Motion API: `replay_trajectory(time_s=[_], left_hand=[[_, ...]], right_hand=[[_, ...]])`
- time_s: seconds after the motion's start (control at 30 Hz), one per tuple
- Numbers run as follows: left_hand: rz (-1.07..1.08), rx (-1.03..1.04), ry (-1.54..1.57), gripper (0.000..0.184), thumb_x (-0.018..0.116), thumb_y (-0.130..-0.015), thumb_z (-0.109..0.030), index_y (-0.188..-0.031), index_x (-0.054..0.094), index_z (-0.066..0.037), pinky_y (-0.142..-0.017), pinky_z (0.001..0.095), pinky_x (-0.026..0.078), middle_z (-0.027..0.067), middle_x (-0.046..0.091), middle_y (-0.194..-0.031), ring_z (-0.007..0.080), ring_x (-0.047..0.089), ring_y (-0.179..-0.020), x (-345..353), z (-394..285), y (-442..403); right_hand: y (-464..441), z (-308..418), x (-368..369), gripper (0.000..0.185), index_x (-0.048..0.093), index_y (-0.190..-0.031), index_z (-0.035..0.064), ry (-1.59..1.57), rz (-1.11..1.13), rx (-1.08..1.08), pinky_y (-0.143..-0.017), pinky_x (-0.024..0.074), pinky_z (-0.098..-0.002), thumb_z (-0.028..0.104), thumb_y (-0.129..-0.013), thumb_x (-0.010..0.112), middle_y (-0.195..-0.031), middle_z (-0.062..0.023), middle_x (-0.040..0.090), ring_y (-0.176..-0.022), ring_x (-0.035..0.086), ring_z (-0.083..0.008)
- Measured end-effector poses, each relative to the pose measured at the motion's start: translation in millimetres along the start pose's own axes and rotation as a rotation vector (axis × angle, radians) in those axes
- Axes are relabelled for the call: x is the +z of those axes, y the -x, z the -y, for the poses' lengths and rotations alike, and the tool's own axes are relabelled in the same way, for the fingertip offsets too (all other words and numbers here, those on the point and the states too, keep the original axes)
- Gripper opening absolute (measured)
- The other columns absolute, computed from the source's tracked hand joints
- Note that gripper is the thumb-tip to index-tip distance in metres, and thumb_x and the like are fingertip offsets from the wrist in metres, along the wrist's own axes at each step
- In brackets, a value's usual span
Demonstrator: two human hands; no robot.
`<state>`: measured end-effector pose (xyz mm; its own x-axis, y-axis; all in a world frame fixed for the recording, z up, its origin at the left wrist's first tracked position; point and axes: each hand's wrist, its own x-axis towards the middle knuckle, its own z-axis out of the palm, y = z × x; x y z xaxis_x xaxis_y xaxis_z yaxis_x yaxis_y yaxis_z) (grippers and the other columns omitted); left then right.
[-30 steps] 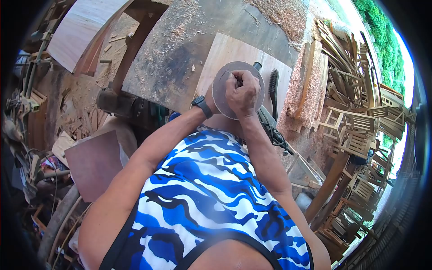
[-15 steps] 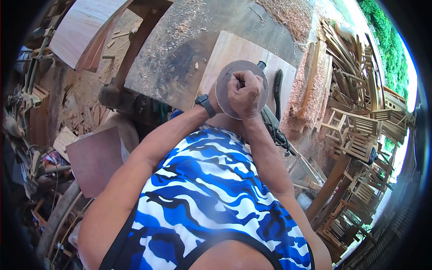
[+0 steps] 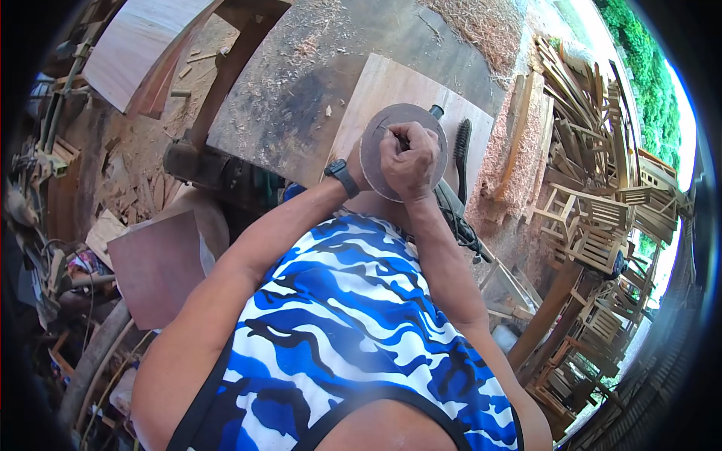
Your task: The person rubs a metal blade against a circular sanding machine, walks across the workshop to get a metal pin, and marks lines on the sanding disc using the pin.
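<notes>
A round brown sanding disc (image 3: 380, 135) faces up over the board in front of me. My right hand (image 3: 411, 161) is closed at its centre, fingers curled together; whatever they grip there is too small to make out. My left hand (image 3: 361, 167), with a watch on the wrist, reaches under the disc's left edge, and its fingers are hidden. A dark green knob or handle (image 3: 437, 111) sticks out past the disc's upper right edge, the rest of that tool being covered. To the right, a black wire brush (image 3: 462, 146) lies on the wooden board (image 3: 380, 79).
A bundled black cord (image 3: 460, 225) lies beside my right forearm. Wood shavings (image 3: 481, 30) cover the far floor. Wooden chairs (image 3: 598, 218) and stacked lumber (image 3: 575, 113) stand at right. A reddish-brown sheet (image 3: 158, 267) and a large panel (image 3: 139, 49) are on the left.
My right hand stays closed at the disc's centre, with at most a very slight shift. The whole view has moved only a little.
</notes>
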<state>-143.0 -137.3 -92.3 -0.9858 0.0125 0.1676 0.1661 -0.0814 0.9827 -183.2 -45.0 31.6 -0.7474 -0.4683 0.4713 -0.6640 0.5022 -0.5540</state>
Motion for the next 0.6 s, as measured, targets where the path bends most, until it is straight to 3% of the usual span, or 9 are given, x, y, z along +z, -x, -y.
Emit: replay_trajectory(time_s=[0.1,0.17,0.3,0.37,0.47,0.6], left_hand=[[0.014,0.025,-0.005,0.061,0.086,-0.084,-0.026,-0.138,0.061,-0.012,-0.108,0.0377,0.049,0.0075,0.067,-0.134,0.0218,0.064,-0.124,2.1,8.3,-2.2],[-0.101,0.099,-0.063,0.063,0.087,-0.083,-0.026,-0.139,0.06,-0.012,-0.109,0.0384,0.048,0.0084,0.066,-0.136,0.0221,0.062,-0.127,4.6,-3.3,-3.9],[-0.083,0.025,0.002,0.063,0.086,-0.084,-0.028,-0.14,0.059,-0.012,-0.11,0.0387,0.048,0.0092,0.064,-0.139,0.0218,0.06,-0.13,4.7,-2.3,-2.3],[-0.098,0.043,0.18,0.063,0.086,-0.085,-0.029,-0.139,0.06,-0.012,-0.11,0.0388,0.048,0.0086,0.065,-0.137,0.0211,0.062,-0.129,5.1,-1.4,-6.1],[-0.039,-0.006,0.147,0.062,0.085,-0.086,-0.029,-0.139,0.06,-0.012,-0.11,0.039,0.049,0.0082,0.067,-0.134,0.0206,0.064,-0.127,4.6,6.0,-5.9],[-0.04,0.004,0.057,0.061,0.085,-0.086,-0.028,-0.139,0.06,-0.012,-0.109,0.0386,0.05,0.0078,0.068,-0.132,0.0207,0.065,-0.124,1.3,-9.7,2.3]], right_hand=[[-0.9,-0.1,-0.6,0.007,0.071,-0.084,0.0093,-0.004,0.017,0.013,-0.084,0.0454,-0.041,0.008,-0.078,0.073,-0.076,-0.0077,0.069,-0.067,0.066,-0.0288],[-0.1,0.2,0.5,0.008,0.071,-0.086,0.0089,0.034,0.022,0.009,-0.084,0.0454,-0.0409,0.008,-0.079,0.072,-0.076,-0.008,0.069,-0.068,0.066,-0.0291],[-3.0,-2.3,10.1,0.008,0.071,-0.087,0.0086,0.044,-0.058,0.026,-0.084,0.0453,-0.0412,0.007,-0.079,0.072,-0.077,-0.0082,0.069,-0.068,0.066,-0.029],[-1.0,-3.8,7.6,0.008,0.071,-0.088,0.0085,-0.01,-0.056,0.039,-0.084,0.045,-0.0415,0.007,-0.08,0.072,-0.078,-0.0085,0.069,-0.069,0.066,-0.0289],[-0.5,1.7,-2.1,0.004,0.073,-0.085,0.0065,0.007,0.005,0.04,-0.084,0.0507,-0.0392,0.009,-0.082,0.073,-0.075,-0.0101,0.071,-0.072,0.067,-0.0295],[0.0,2.2,-4.4,0.004,0.073,-0.085,0.0066,0.012,0.046,0.008,-0.084,0.0504,-0.0391,0.009,-0.082,0.074,-0.076,-0.01,0.072,-0.071,0.067,-0.0293]])
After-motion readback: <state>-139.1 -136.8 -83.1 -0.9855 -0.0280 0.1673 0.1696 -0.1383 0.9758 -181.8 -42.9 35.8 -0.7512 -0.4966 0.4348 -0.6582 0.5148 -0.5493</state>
